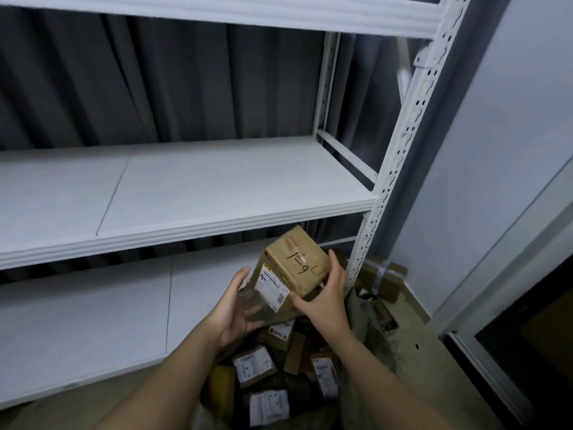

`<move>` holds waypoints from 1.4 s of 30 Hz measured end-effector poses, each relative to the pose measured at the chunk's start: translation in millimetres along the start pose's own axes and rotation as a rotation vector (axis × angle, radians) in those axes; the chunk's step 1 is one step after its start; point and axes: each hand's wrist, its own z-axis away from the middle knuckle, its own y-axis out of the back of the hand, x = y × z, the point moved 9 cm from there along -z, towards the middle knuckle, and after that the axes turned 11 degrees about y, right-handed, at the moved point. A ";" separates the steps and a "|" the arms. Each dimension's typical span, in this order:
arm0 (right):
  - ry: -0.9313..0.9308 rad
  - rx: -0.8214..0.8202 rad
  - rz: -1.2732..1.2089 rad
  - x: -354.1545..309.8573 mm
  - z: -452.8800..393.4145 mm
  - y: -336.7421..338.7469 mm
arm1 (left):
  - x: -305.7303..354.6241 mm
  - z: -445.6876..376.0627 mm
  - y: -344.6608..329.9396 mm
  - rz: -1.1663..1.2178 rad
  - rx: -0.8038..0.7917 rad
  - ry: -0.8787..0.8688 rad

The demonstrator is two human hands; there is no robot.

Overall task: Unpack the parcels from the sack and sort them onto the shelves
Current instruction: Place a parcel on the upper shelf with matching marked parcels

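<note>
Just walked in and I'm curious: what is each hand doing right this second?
Left hand: fingers spread and relaxed, cupped under the cardboard box, steadying it.
Right hand: grips the same box, fingers up its right side, thumb beneath.

Dim, bluish light; wide-angle bending at the edges, slight softness throughout.

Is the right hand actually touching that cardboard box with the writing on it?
Touching. The head view shows the right hand with its fingers wrapped against the side of the cardboard box.
</note>
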 end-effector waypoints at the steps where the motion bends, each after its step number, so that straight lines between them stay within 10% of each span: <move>1: 0.054 -0.006 0.060 -7.0 -0.8 0.2 | 3.3 1.5 -5.4 0.007 -0.021 -0.005; 6: 0.085 0.043 0.148 -22.7 -5.7 -0.1 | 13.7 3.1 -21.2 -0.033 -0.047 -0.025; 13: -0.497 0.324 -0.316 7.8 7.4 -5.3 | -15.3 -1.3 -17.7 0.011 0.158 0.140; 22: -0.674 0.206 -0.574 11.5 21.1 -31.0 | 16.1 -6.1 -57.8 0.272 0.120 -0.087; 34: -0.680 -0.046 -0.523 -14.2 38.3 51.4 | 22.5 37.3 -76.4 -0.312 0.119 0.214; 42: -0.677 0.207 -0.515 -48.1 108.1 92.3 | -26.2 105.0 -124.5 -0.493 -0.076 0.208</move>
